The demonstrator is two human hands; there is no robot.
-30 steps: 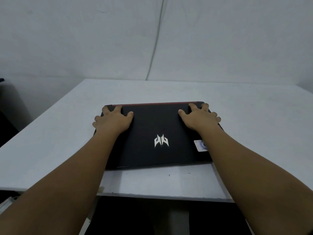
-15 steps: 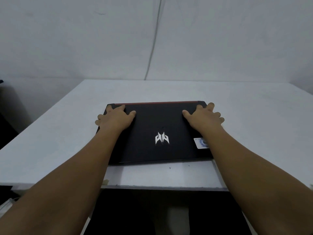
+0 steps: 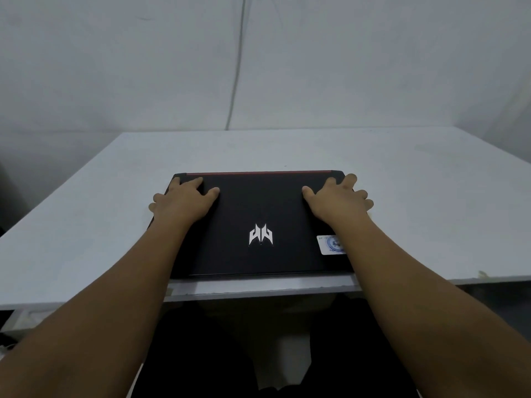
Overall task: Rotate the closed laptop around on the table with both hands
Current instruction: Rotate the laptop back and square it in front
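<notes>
A closed black laptop [image 3: 258,214] lies on the white table [image 3: 431,196], close to its near edge. It has a white logo in the middle of the lid, a red strip along the far edge and a pale sticker [image 3: 329,244] at the near right. My left hand [image 3: 184,201] presses on the far left corner, its outer fingers curled over the left side. My right hand [image 3: 337,201] lies on the far right corner, with its fingers spread over the right edge. Both forearms cover the laptop's sides.
A pale wall rises behind the table, and a thin cable [image 3: 235,81] runs down it to the table's back edge. Bare tabletop [image 3: 86,225] lies left, right and beyond the laptop. Below the near edge it is dark.
The laptop has slid toward me and now lies closer to the table's near edge. My right hand has shifted outward to the laptop's right edge. My left hand keeps its corner.
</notes>
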